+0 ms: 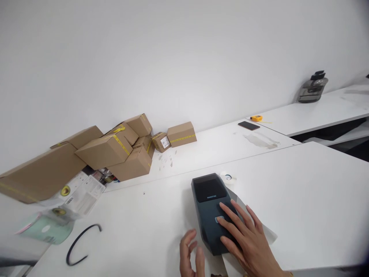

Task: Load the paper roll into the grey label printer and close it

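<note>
A dark label printer (209,200) stands on the white table (302,192) near its front edge. My right hand (248,240) lies on the printer's near end, fingers stretched out and spread, one fingertip at a small button. My left hand (190,257) hovers just left of the printer's near corner with its fingers loosely apart and nothing in it. A sheet of white paper (266,231) lies under the printer's right side. A small white tape roll (228,177) sits just behind the printer.
A heap of cardboard boxes (115,150) with yellow tape lies at the back left against the wall. Flat packets (83,192), a mint-green pouch (47,229) and a black cable (80,242) lie at left. A phone (248,125), a yellow tape measure (256,118) and another device (313,88) sit farther right.
</note>
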Demonstrator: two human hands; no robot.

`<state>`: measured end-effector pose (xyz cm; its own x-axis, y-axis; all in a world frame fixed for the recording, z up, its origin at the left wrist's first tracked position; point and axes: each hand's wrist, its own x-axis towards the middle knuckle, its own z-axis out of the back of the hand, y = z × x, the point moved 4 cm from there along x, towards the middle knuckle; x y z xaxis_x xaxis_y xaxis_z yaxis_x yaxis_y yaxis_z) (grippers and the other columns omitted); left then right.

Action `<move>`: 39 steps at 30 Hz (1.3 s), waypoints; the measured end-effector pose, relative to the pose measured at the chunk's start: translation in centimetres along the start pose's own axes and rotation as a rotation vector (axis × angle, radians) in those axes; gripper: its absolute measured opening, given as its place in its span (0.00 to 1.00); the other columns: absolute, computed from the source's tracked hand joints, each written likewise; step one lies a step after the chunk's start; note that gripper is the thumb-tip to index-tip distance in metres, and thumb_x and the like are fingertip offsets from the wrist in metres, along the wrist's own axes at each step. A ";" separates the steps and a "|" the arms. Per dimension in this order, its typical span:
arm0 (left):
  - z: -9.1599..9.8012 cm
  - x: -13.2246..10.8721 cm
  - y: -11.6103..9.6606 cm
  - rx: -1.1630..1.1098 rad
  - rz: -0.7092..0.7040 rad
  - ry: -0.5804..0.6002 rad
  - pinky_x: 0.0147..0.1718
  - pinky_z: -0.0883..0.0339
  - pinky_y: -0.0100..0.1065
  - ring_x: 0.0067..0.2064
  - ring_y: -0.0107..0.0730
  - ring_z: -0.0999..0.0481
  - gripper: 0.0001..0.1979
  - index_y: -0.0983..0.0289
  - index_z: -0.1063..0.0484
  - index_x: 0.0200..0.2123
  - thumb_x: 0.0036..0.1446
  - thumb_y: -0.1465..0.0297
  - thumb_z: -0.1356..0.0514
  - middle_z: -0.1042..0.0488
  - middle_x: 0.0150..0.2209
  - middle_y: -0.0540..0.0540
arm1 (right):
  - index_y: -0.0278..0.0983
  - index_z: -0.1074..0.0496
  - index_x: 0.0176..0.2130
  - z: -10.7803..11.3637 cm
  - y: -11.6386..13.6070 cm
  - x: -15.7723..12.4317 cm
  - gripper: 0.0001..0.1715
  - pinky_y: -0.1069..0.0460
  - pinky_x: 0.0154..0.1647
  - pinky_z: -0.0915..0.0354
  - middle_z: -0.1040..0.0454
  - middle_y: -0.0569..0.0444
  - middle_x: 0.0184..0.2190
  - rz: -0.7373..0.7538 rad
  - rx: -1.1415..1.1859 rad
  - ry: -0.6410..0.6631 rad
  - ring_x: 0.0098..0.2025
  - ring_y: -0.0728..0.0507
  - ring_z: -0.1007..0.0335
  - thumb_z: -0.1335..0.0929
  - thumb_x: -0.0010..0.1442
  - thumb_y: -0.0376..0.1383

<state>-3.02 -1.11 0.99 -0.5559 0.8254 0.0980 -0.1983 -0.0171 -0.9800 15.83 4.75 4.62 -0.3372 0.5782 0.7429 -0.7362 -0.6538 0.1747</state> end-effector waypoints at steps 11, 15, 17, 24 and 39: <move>-3.6 -1.6 1.9 -0.044 0.069 0.121 0.63 0.38 0.37 0.71 0.47 0.43 0.37 0.60 0.42 0.68 0.62 0.48 0.48 0.41 0.70 0.57 | 0.51 0.53 0.71 0.2 -1.5 -4.7 0.33 0.35 0.64 0.36 0.55 0.54 0.74 -0.627 0.545 0.091 0.73 0.32 0.54 0.43 0.71 0.45; -2.8 0.1 -0.8 -0.086 0.023 0.125 0.66 0.42 0.35 0.72 0.42 0.47 0.34 0.57 0.40 0.67 0.64 0.47 0.52 0.42 0.70 0.52 | 0.50 0.57 0.72 0.0 -2.3 -2.2 0.34 0.36 0.69 0.44 0.54 0.53 0.74 -0.618 0.648 0.050 0.73 0.35 0.56 0.44 0.72 0.46; -2.8 2.1 -2.4 -0.107 -0.004 0.130 0.68 0.47 0.36 0.71 0.40 0.45 0.33 0.59 0.39 0.66 0.66 0.48 0.53 0.41 0.70 0.54 | 0.49 0.57 0.72 0.2 -3.0 0.8 0.34 0.36 0.71 0.47 0.54 0.52 0.73 -0.511 0.631 -0.004 0.73 0.35 0.56 0.44 0.72 0.46; -5.7 11.0 -4.3 0.154 -0.033 0.184 0.62 0.40 0.38 0.66 0.41 0.36 0.26 0.62 0.38 0.63 0.66 0.58 0.50 0.36 0.66 0.61 | 0.44 0.52 0.71 -0.4 -6.4 12.6 0.34 0.35 0.69 0.47 0.44 0.45 0.70 -0.380 0.572 -0.063 0.70 0.36 0.47 0.44 0.71 0.50; -8.5 11.5 -3.4 0.451 -0.073 0.308 0.62 0.43 0.45 0.67 0.50 0.37 0.36 0.63 0.46 0.67 0.59 0.56 0.42 0.37 0.67 0.64 | 0.35 0.59 0.73 -3.0 -10.0 16.7 0.45 0.36 0.58 0.33 0.37 0.39 0.67 -0.458 0.410 0.145 0.64 0.31 0.35 0.43 0.69 0.54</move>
<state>-1.92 13.23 3.98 -0.2790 0.9594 0.0415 -0.5911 -0.1375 -0.7948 15.81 22.42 13.36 -0.1380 0.8854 0.4440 -0.5498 -0.4413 0.7092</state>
